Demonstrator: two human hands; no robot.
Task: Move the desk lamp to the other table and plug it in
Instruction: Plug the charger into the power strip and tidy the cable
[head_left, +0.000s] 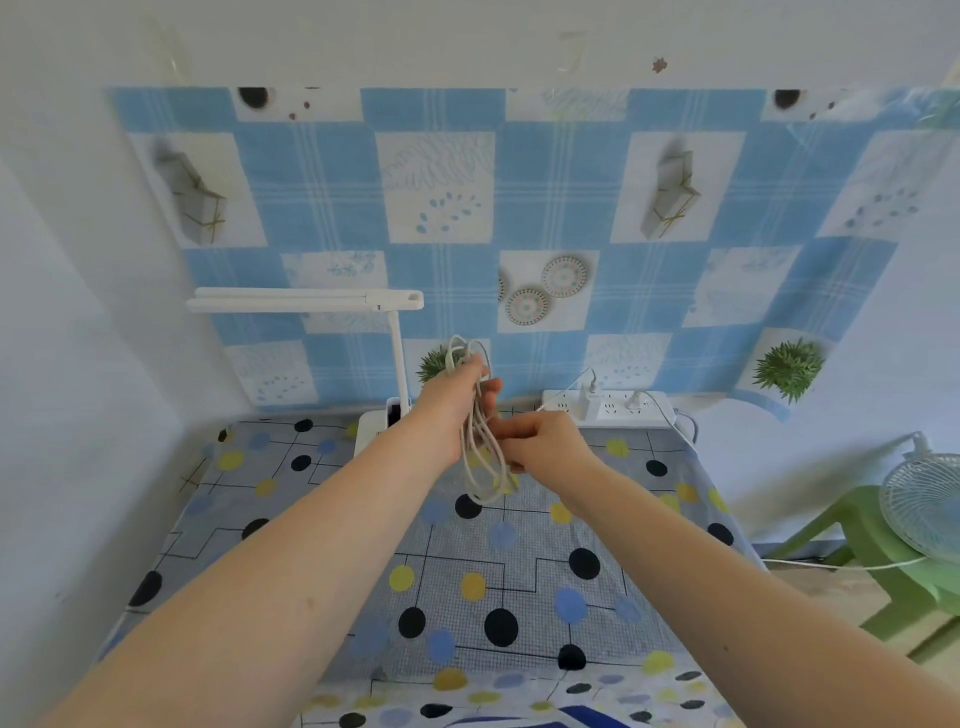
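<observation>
- The left hand (457, 402) is raised above the worktop (322, 525), its fingers curled round a bundle of looped white cord (480, 441), with loops sticking out above the fist and hanging below it.
- The right hand (540, 444) pinches the hanging loops of the same cord just beside the left hand.
- The desk lamp (306, 301) stands at the back of the worktop, against the wall, with its flat head turned to the left; its base (374, 423) is partly hidden behind the left wrist.
- A white power strip (605, 408) lies at the back of the worktop, to the right of the lamp; a white adapter (589, 397) and another plug (635, 401) sit in its sockets.
- A spotted cloth covers the worktop, and a blue checked sheet (545, 208) hangs on the wall behind it.
- On the right, a fan (922, 504) rests on a green stool (883, 571).
</observation>
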